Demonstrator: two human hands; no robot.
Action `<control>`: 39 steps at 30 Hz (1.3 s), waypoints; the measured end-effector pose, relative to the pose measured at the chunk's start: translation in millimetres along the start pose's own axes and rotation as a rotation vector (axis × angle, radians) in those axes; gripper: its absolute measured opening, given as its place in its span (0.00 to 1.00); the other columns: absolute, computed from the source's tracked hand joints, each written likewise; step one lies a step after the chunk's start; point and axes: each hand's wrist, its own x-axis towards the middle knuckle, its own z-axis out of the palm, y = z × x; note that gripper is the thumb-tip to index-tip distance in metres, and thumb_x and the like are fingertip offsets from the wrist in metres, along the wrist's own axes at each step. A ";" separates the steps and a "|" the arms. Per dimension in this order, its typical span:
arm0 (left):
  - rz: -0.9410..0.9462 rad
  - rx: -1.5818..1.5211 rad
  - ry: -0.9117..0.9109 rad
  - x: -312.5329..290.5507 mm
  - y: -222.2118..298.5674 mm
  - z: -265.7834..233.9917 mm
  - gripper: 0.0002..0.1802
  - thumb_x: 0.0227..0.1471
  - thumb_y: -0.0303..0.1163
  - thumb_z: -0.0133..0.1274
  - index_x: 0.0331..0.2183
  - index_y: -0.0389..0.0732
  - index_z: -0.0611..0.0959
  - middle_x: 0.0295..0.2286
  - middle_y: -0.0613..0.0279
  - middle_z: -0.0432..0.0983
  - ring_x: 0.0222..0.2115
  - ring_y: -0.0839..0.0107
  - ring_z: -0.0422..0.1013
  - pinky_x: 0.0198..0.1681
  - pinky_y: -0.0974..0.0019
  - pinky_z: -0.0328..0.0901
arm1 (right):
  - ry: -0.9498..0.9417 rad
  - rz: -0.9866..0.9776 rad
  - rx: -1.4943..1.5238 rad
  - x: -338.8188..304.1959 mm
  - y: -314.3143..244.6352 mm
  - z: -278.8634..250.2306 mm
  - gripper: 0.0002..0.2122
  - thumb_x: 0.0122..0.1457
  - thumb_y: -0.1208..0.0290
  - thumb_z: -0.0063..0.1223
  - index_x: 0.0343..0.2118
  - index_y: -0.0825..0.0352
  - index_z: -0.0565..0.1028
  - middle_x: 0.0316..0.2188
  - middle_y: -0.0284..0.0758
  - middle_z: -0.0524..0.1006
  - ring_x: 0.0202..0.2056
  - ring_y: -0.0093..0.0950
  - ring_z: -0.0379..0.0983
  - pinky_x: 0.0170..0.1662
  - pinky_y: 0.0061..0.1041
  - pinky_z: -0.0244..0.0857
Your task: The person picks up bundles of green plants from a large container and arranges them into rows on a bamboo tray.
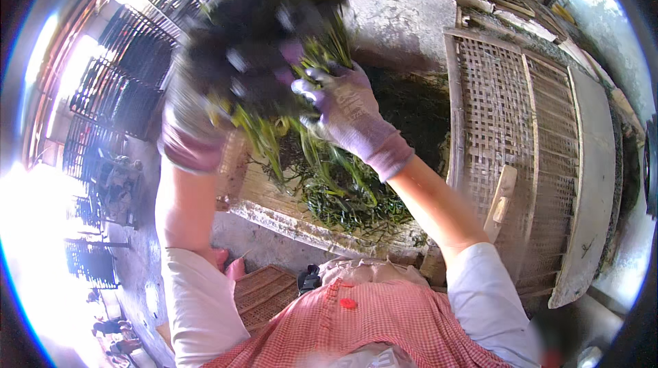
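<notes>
A bunch of long green strands (257, 138) is held up in front of me, with a dark, motion-blurred clump (240, 39) at its upper left. My right hand (349, 111), in a pale lavender glove, has its fingers curled round the strands from the right. On the other side, my gloved left hand (195, 107) is against the clump; its fingers are hidden and smeared. Below both hands, a heap of wet green strands (349, 196) lies at the near side of a trough (295, 231). Darker plant matter (411, 114) fills the trough farther back.
A woven bamboo screen (490, 104) leans at the right, beside a wooden handle (502, 196) and a pale board (589, 176). The trough's whitish back slab (401, 18) stands beyond. Stacked dark racks (113, 93) line the left. A reddish-brown woven tray (271, 296) lies low, near my body.
</notes>
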 end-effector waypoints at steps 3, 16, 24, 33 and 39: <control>0.397 0.193 -0.135 25.6 61.9 -52.4 0.15 0.54 0.25 0.42 0.44 0.31 0.70 0.32 0.55 0.75 0.28 0.71 0.73 0.31 0.75 0.70 | 0.313 -0.065 0.141 -34.1 -18.2 26.2 0.18 0.43 0.63 0.60 0.39 0.56 0.74 0.37 0.31 0.75 0.39 0.31 0.71 0.42 0.36 0.64; 0.228 0.161 0.047 -16.6 58.1 -29.7 0.23 0.50 0.25 0.49 0.49 0.32 0.68 0.41 0.50 0.72 0.34 0.67 0.74 0.33 0.71 0.73 | -0.602 0.604 0.593 -263.7 17.7 -43.6 0.12 0.54 0.70 0.54 0.43 0.57 0.75 0.38 0.33 0.78 0.28 0.18 0.72 0.31 0.15 0.70; -0.683 -0.454 -0.413 -40.7 -13.0 57.2 0.21 0.54 0.34 0.47 0.46 0.31 0.71 0.29 0.51 0.75 0.17 0.74 0.71 0.13 0.77 0.63 | 0.001 0.114 1.063 -85.0 -1.9 -132.0 0.35 0.47 0.69 0.62 0.57 0.67 0.56 0.53 0.42 0.64 0.54 0.30 0.60 0.56 0.29 0.58; -0.227 0.277 -0.495 36.1 -61.8 112.4 0.16 0.48 0.27 0.53 0.41 0.32 0.76 0.30 0.55 0.76 0.20 0.80 0.70 0.16 0.82 0.62 | -0.501 0.365 0.395 -140.4 117.1 -233.6 0.26 0.48 0.84 0.51 0.53 0.61 0.64 0.30 0.31 0.75 0.22 0.16 0.66 0.25 0.16 0.65; -0.188 -0.210 -0.637 173.5 -148.3 251.7 0.25 0.45 0.24 0.55 0.47 0.32 0.71 0.40 0.55 0.73 0.35 0.74 0.70 0.37 0.73 0.66 | -0.556 0.188 -0.604 -113.9 253.1 -444.1 0.24 0.53 0.79 0.45 0.55 0.54 0.63 0.34 0.35 0.76 0.25 0.21 0.70 0.32 0.23 0.68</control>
